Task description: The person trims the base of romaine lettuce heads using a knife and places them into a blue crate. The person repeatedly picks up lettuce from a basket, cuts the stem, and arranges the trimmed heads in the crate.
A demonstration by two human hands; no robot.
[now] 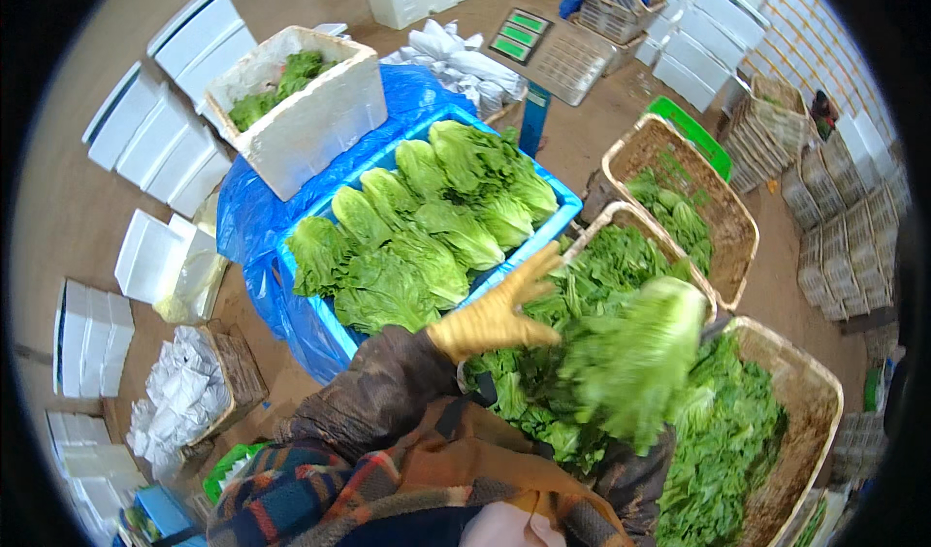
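My left hand [502, 307], in a yellow work glove, has its fingers spread and holds nothing. It is over the near right rim of a blue-lined box [542, 245], where several romaine lettuce heads [429, 256] lie in rows. A blurred lettuce head [640, 350] is raised at the end of my right sleeve [636, 470], pale base pointing up and away from me. That head covers my right hand, which appears to hold it. Beneath it are loose leafy greens [611, 256] in a plastic crate [658, 238].
Two more dirty crates stand at right, one with lettuce heads [673, 216], one with leaves [716, 430]. Beyond the blue box are a foam box [320, 132] with greens and a platform scale [556, 56]. White foam boxes [156, 143] stand at left, stacked crates [847, 245] far right.
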